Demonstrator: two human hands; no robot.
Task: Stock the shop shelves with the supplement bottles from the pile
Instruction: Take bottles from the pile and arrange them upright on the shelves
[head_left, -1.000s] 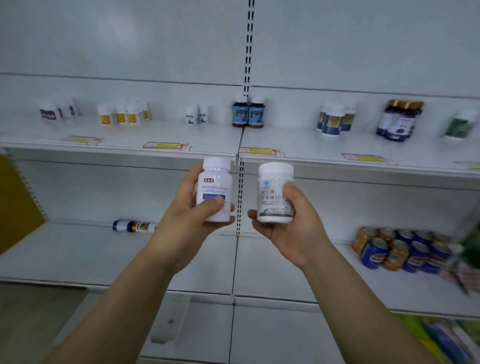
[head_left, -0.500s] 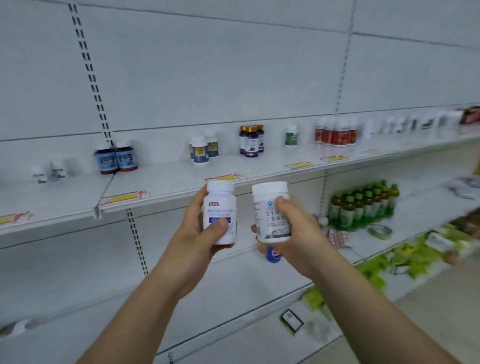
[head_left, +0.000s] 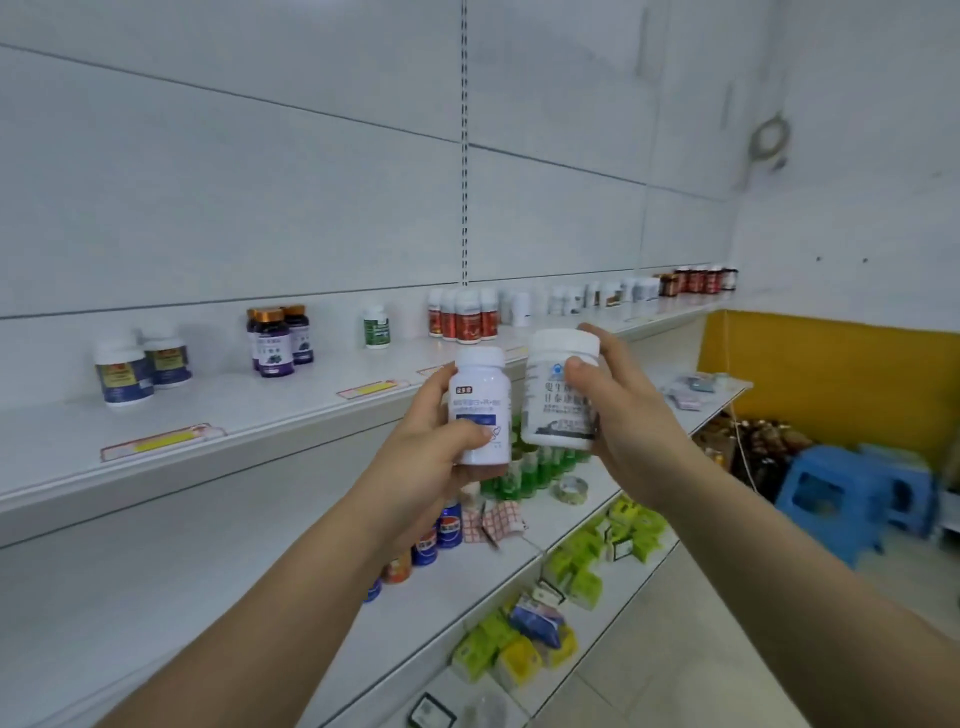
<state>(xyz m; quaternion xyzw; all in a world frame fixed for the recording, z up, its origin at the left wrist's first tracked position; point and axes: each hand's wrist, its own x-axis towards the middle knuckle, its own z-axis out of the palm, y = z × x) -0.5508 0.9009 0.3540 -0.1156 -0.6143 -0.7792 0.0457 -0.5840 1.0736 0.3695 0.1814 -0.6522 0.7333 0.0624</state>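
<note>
**Two bottles up, looking for their spots**

I am watching from the head camera, working left to right. Far to the left of my grip, blue-labelled bottles (head_left: 124, 375) are standing on the top shelf (head_left: 291, 410), then purple-labelled ones (head_left: 274, 343), a green-labelled one (head_left: 376, 328), and red-labelled ones (head_left: 464, 317) just above and behind my left hand. They are sitting in small groups by kind, each near a yellow price tag (head_left: 162, 441), which I judge is why I am holding labels toward me: to match each bottle to its group.

My left hand (head_left: 423, 457) is gripping a narrow white bottle (head_left: 480, 410) upright, thumb curled across the front and fingers wrapped behind. Just beside it, nearly touching, my right hand (head_left: 631, 415) is holding a wider white bottle (head_left: 561, 392), thumb pressing on its label, fingers round the back. Both are hanging in the air in front of the shelf edge, not yet placed.

Beyond my right hand, more white bottles (head_left: 597, 296) are lining the far end of the shelf; I am judging one of those groups as the likely match. Below my grip, green bottles (head_left: 524, 473) and cans (head_left: 449, 525) are occupying the lower shelf.
</note>
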